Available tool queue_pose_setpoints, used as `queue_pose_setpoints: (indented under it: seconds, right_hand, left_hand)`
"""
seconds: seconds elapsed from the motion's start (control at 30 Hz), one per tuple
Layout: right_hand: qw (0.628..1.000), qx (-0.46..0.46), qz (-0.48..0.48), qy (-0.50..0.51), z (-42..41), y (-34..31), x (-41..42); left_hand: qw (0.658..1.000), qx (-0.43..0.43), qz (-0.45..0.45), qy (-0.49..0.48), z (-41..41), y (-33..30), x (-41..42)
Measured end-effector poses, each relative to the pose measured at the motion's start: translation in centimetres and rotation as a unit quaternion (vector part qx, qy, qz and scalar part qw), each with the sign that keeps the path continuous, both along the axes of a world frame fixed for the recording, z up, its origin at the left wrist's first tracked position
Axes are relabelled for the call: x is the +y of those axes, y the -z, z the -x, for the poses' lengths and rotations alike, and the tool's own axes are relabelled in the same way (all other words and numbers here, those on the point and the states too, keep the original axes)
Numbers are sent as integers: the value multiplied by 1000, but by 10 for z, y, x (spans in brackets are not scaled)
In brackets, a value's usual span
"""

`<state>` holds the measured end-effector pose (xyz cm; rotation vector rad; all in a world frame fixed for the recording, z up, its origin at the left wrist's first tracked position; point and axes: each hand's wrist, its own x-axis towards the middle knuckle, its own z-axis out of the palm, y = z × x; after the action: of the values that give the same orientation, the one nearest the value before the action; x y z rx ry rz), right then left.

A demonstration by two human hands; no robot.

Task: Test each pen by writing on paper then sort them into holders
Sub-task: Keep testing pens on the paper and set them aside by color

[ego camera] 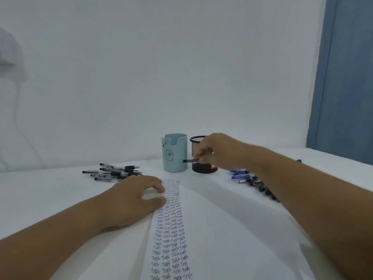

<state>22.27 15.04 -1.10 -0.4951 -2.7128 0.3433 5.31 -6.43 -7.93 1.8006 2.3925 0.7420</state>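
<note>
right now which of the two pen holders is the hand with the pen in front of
The black mesh holder, the right one of the pair. The right hand grips a pen and covers much of it; the light blue holder beside it stands fully in view.

Your right hand pinches a dark pen, held level in front of the black mesh holder, its tip pointing toward the pale blue holder. The two holders stand upright, side by side. Black pens lie loose to the left, blue pens to the right. Your left hand rests on the paper, which carries columns of the repeated word "Test".
</note>
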Motion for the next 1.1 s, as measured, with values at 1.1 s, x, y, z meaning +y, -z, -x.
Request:
queue_pose_setpoints:
  seconds: [1.1]
  right_hand:
    - [995, 4, -54, -88, -6, 30, -37]
  left_hand:
    - [987, -24, -138, -81, 19, -14, 0]
